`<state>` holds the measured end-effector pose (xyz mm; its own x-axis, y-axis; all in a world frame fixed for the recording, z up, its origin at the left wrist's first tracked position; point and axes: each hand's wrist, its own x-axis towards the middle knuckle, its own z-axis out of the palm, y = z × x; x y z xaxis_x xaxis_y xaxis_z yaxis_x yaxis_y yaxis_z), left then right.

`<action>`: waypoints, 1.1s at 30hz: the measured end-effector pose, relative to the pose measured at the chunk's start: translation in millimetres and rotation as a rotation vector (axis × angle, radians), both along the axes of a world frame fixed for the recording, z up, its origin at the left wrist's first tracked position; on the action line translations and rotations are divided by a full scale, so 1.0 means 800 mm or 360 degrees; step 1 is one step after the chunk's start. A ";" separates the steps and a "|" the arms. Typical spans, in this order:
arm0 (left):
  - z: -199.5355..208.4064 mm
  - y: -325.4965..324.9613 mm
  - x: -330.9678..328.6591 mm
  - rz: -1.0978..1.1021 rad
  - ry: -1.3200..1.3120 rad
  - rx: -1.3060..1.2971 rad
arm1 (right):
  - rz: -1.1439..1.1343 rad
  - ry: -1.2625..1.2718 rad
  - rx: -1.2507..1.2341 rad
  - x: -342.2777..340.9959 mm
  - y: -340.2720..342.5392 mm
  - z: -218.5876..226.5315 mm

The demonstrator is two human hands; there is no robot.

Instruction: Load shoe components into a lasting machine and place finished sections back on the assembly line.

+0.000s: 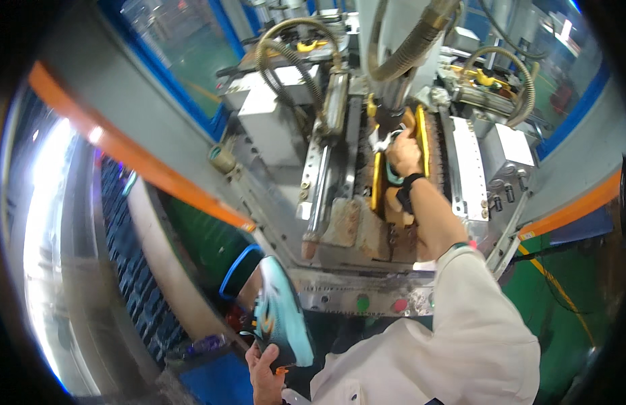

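Note:
My left hand (264, 373), low in the picture, is closed on one end of a light-blue and black sneaker (284, 312), which it holds up in front of the machine. My right hand (405, 154) reaches into the machine's middle, between two yellow-edged pads (423, 142). Its fingers are curled at a second shoe (392, 175), of which a teal edge and white parts show. The hand hides most of that shoe. Just above the right hand, a dark press head hangs from a metal cylinder (396, 88).
Metal cylinders (319, 192) and ribbed hoses (292, 30) flank the middle. A green button (363, 303) and a red button (400, 305) sit on the front panel. Orange-edged grey frames (144, 165) stand either side. Left lies a dark, bumpy conveyor belt (134, 250), with a blue loop (235, 270) nearby.

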<state>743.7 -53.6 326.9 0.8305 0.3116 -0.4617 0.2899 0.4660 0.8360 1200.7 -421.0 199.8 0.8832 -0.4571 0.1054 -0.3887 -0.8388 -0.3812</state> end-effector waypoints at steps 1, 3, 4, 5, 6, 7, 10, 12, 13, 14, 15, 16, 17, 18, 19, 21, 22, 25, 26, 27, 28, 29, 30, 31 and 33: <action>0.004 0.001 -0.021 0.0229 0.0017 -0.0107 | -0.0063 -0.0003 0.0022 0.004 -0.001 -0.006; 0.003 -0.018 -0.051 0.0712 0.0181 0.0144 | 0.0252 0.0021 0.0077 -0.011 -0.016 -0.010; 0.004 -0.025 -0.068 0.0849 0.0207 0.0114 | 0.0535 -0.0237 -0.0022 -0.049 0.004 0.009; 0.001 -0.033 -0.089 0.0994 0.0229 0.0077 | 0.0802 -0.0589 0.0022 -0.109 0.024 0.040; -0.010 -0.037 -0.110 0.0909 0.0179 0.0001 | 0.1029 -0.0972 0.0186 -0.173 0.045 0.050; -0.018 -0.035 -0.127 0.0842 0.0118 -0.0065 | 0.1166 -0.0621 0.0618 -0.244 0.079 0.073; -0.046 -0.060 -0.163 0.0751 0.0180 -0.0088 | 0.1674 -0.0453 0.0764 -0.388 0.131 0.011; -0.046 -0.072 -0.188 0.0630 0.0280 -0.0086 | 0.1938 -0.0371 0.0787 -0.435 0.158 -0.048; -0.036 -0.081 -0.196 0.0651 0.0342 -0.0200 | 0.1966 -0.0272 0.0617 -0.438 0.161 -0.095; -0.047 -0.090 -0.215 0.0763 0.0292 -0.0355 | 0.2001 -0.0187 0.0443 -0.437 0.164 -0.133; -0.062 -0.097 -0.233 0.0841 0.0284 -0.0386 | 0.2027 -0.0060 0.0282 -0.436 0.164 -0.155; -0.072 -0.103 -0.256 0.0915 0.0334 -0.0449 | 0.2040 -0.0075 0.0357 -0.431 0.160 -0.177; -0.082 -0.105 -0.275 0.0969 0.0377 -0.0523 | 0.2036 -0.0090 0.0422 -0.425 0.159 -0.192; -0.086 -0.107 -0.304 0.1049 0.0369 -0.0528 | 0.2031 -0.0070 0.0406 -0.430 0.162 -0.186; -0.090 -0.112 -0.336 0.0673 0.0452 0.0455 | 0.2023 -0.0055 0.0377 -0.432 0.164 -0.176; -0.134 -0.114 -0.392 0.0525 0.0449 0.0893 | 0.2069 -0.0177 0.0359 -0.430 0.167 -0.182; -0.175 -0.110 -0.420 0.1025 0.0376 0.0418 | 0.2138 -0.0263 0.0367 -0.424 0.165 -0.189; -0.218 -0.086 -0.497 0.1556 0.0323 0.0110 | 0.2103 -0.0137 0.0368 -0.421 0.164 -0.182; -0.215 -0.076 -0.521 0.1555 0.0345 0.0158 | 0.1969 -0.0114 0.0424 -0.408 0.160 -0.200; -0.211 -0.061 -0.545 0.1566 0.0370 0.0210 | 0.1838 -0.0051 0.0541 -0.405 0.160 -0.202; -0.193 -0.042 -0.556 0.1794 0.0380 -0.0119 | 0.1858 -0.0160 0.0381 -0.402 0.155 -0.210; -0.177 -0.026 -0.572 0.2018 0.0375 -0.0446 | 0.1882 -0.0279 0.0237 -0.402 0.159 -0.214; -0.216 -0.014 -0.617 0.2039 0.0402 -0.0396 | 0.1853 -0.0235 0.0194 -0.400 0.159 -0.217; -0.238 -0.007 -0.645 0.2106 0.0502 -0.0040 | 0.1822 -0.0181 0.0151 -0.404 0.159 -0.213; -0.285 0.012 -0.716 0.2250 0.0555 0.0028 | 0.1783 -0.0126 -0.0043 -0.405 0.166 -0.205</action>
<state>171.0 -43.9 99.2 -0.3190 0.7652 -0.5591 -0.2074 0.5193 0.8290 876.5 -287.9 36.2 0.7846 0.5941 0.1773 0.6146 -0.7079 -0.3479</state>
